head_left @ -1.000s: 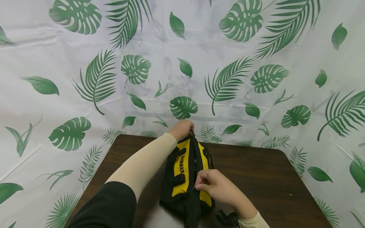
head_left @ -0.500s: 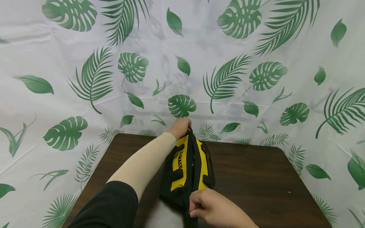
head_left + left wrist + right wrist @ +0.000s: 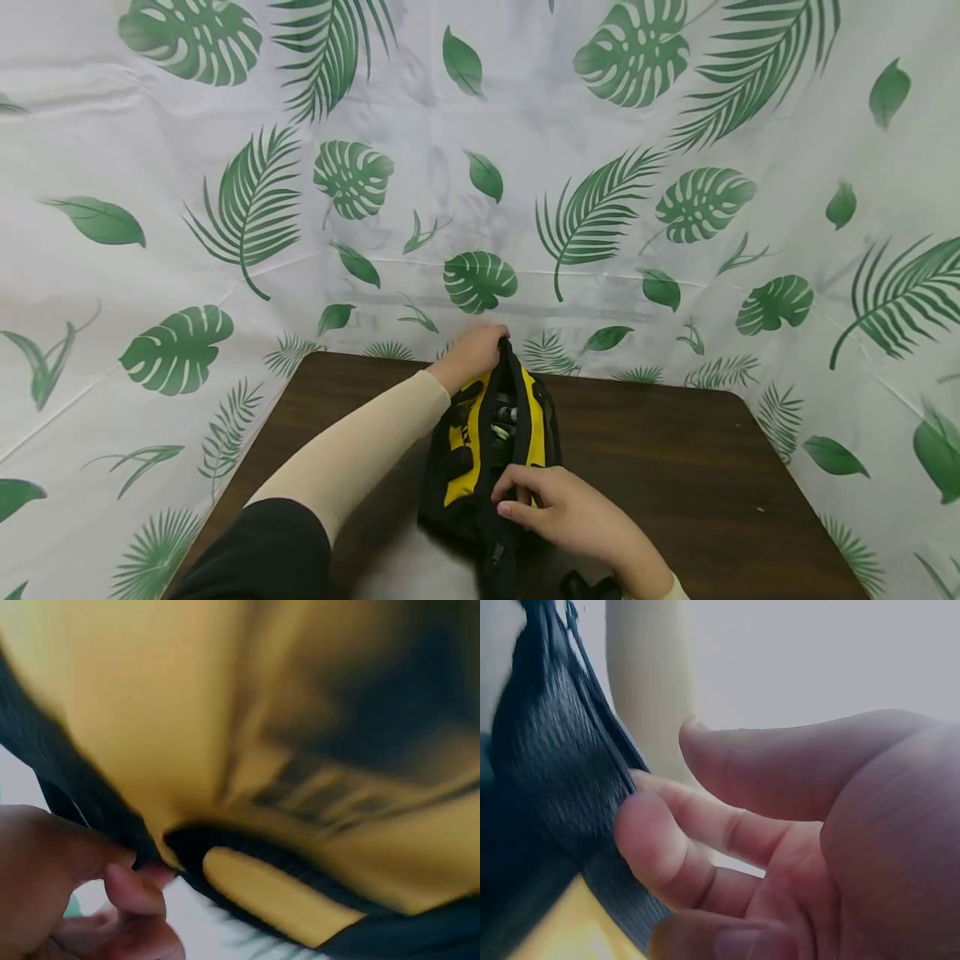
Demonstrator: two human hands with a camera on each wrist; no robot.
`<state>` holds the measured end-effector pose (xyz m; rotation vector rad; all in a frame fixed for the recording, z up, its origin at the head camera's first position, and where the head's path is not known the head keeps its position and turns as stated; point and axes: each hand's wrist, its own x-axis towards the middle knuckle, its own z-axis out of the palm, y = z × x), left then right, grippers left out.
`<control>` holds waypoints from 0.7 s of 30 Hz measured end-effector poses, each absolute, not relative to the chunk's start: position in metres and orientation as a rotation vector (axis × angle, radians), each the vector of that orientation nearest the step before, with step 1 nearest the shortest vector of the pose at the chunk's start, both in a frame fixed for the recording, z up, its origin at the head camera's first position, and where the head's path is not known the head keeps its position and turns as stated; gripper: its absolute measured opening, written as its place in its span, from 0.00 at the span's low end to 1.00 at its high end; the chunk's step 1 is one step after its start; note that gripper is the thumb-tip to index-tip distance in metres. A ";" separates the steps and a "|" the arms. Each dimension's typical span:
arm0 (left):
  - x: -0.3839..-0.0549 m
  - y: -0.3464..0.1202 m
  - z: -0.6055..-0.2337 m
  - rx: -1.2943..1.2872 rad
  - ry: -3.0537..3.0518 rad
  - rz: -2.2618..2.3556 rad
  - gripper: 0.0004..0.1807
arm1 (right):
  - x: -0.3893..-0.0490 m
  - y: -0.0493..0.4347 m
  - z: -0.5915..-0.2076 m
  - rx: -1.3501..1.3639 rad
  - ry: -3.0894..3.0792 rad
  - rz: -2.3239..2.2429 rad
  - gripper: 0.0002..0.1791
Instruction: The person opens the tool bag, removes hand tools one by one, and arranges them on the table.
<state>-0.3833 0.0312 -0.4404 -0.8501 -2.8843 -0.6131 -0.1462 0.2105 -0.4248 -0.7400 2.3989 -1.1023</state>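
Observation:
A black and yellow tool bag (image 3: 538, 425) lies lengthwise away from me, its zipped top parted. Small grey and light green items (image 3: 504, 431) show inside. At the far end of the opening, my left hand (image 3: 474, 354) pinches the black edge; the left wrist view shows thumb and fingers together on that trim (image 3: 97, 802). My right hand (image 3: 562, 508) is at the near end of the opening, fingers loosely bent. In the right wrist view its thumb stands apart from the fingers, and the fingertips (image 3: 651, 836) touch the black zip edge (image 3: 592, 750). A zip slider (image 3: 497, 552) sits at the near end.
The bag stands on a dark wood table (image 3: 660, 467) with a pale patch (image 3: 427, 571) at its front. Behind and beside it hangs a white sheet (image 3: 420, 283) printed with green leaves. A black strap-like piece (image 3: 588, 586) is below my right wrist.
My right hand drew toward me along the zip, then came off the slider and moved back up to the opening. The opening is wider now and shows contents. The left hand kept its grip.

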 end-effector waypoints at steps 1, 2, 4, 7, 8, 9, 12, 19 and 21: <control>-0.376 0.029 -0.444 -0.857 -2.877 -0.647 0.22 | -0.148 0.212 -0.425 -0.715 2.420 -1.098 0.08; -0.369 0.025 -0.447 -0.862 -2.872 -0.692 0.23 | -0.150 0.213 -0.425 -0.688 2.429 -1.101 0.09; -0.354 0.019 -0.453 -0.863 -2.858 -0.802 0.25 | -0.153 0.215 -0.425 -0.658 2.436 -1.109 0.10; -0.332 0.008 -0.457 -0.865 -2.821 -0.945 0.23 | -0.157 0.218 -0.425 -0.633 2.439 -1.118 0.11; -0.325 0.005 -0.457 -0.873 -2.806 -0.983 0.21 | -0.158 0.218 -0.425 -0.626 2.443 -1.120 0.11; -0.317 0.002 -0.457 -0.884 -2.794 -1.022 0.19 | -0.160 0.219 -0.425 -0.623 2.451 -1.117 0.12; -0.296 -0.007 -0.454 -0.946 -2.768 -1.115 0.14 | -0.166 0.221 -0.424 -0.609 2.494 -1.099 0.12; -0.263 -0.023 -0.444 -0.917 -2.839 -1.211 0.12 | -0.187 0.231 -0.422 -0.570 2.566 -1.112 0.14; -0.256 -0.028 -0.441 -0.831 -2.899 -1.239 0.15 | -0.192 0.236 -0.419 -0.547 2.587 -1.117 0.14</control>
